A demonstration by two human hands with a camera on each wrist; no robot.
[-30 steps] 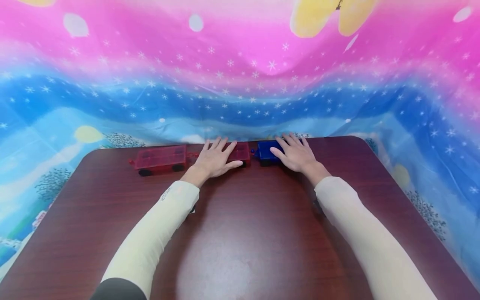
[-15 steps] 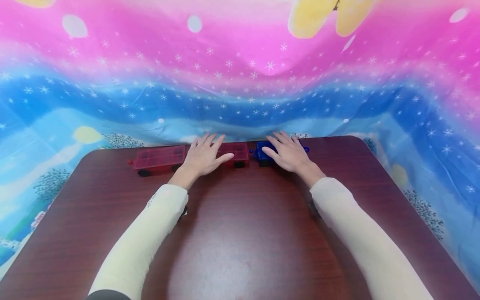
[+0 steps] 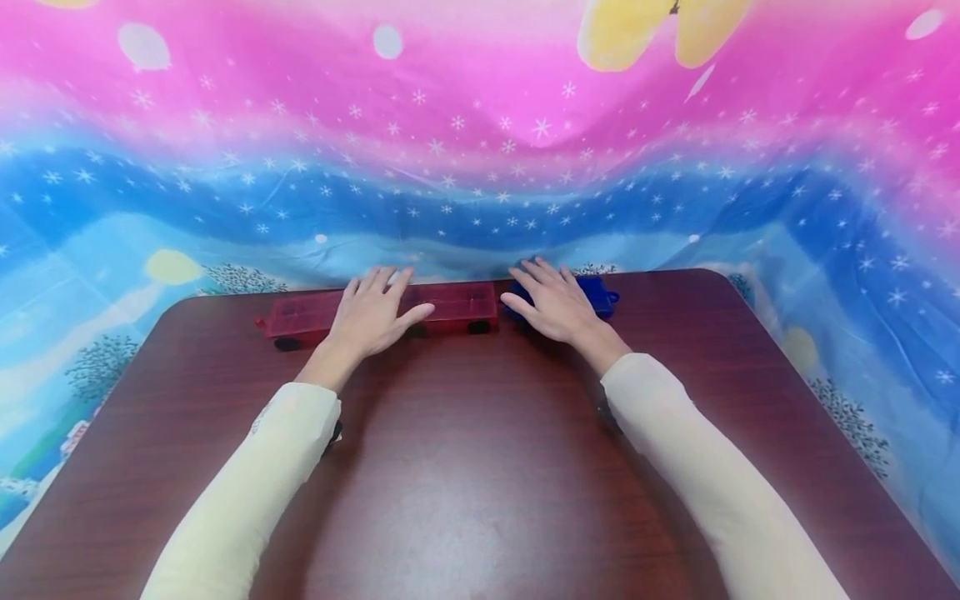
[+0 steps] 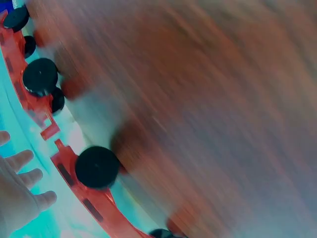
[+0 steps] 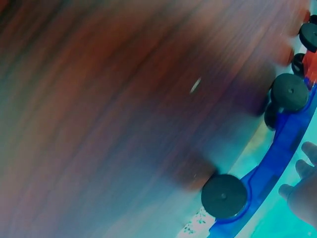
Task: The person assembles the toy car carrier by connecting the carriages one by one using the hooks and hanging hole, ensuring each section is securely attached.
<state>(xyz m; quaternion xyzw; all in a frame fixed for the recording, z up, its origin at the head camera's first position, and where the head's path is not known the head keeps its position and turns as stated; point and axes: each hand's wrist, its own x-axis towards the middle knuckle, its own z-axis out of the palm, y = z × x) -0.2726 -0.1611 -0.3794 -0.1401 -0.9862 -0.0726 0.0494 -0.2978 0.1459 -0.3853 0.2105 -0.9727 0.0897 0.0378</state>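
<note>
A bright pink-and-blue starry cloth [image 3: 480,167] hangs behind and spills round a dark wooden table [image 3: 480,467], and everything worth watching sits along that table's far edge, right where the cloth meets the wood. Lined up there is a little toy train: two red wagons and a blue one. The left red wagon [image 3: 296,312] stands toward the far left corner of the table, the right red wagon [image 3: 457,302] is about the middle of the far edge, and the blue wagon [image 3: 596,293] is just to its right, the two nearly touching end to end. The left hand [image 3: 371,315] lies flat across the join between the two red wagons, fingers straight and spread, pressing down rather than gripping. The right hand [image 3: 553,302] rests the same way on the left end of the blue wagon, fingers extended, holding nothing. From the wrist views I can see black wheels [image 4: 96,167] under the red frames and the hook-like coupling [image 4: 52,133] between them. My worry is that flat palms give little control: the wheeled wagons could roll or skew, the couplings could pop apart, or a wagon could be nudged off the far edge into the cloth
</note>
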